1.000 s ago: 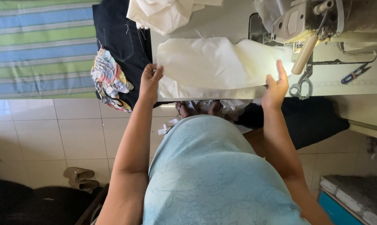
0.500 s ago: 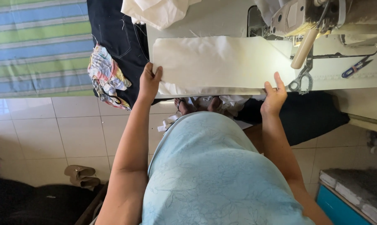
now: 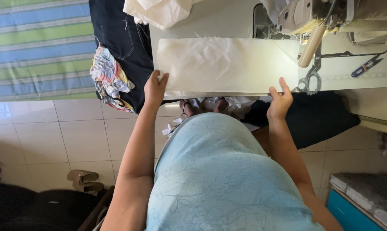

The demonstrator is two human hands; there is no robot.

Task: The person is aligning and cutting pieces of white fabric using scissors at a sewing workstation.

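Observation:
A folded piece of cream cloth [image 3: 227,64] lies flat on the white sewing table [image 3: 219,17]. My left hand [image 3: 154,87] grips its near left corner at the table's front edge. My right hand [image 3: 280,100] holds the near right edge of the same cloth, fingers resting on top. The sewing machine [image 3: 326,17] stands at the back right, just beyond the cloth's right end. Metal scissors [image 3: 310,79] lie right of my right hand.
A blue-handled snipper [image 3: 366,66] lies at the table's right. A crumpled white cloth [image 3: 159,10] sits at the back left. Dark fabric [image 3: 121,38] and a patterned rag [image 3: 110,79] hang at the table's left. A striped mat [image 3: 35,47] and sandals [image 3: 84,179] are on the tiled floor.
The cloth has been straightened and lies flatter and squarer along the table edge. Both hands slid back toward the near edge, the right hand moving from the cloth's top to its near side.

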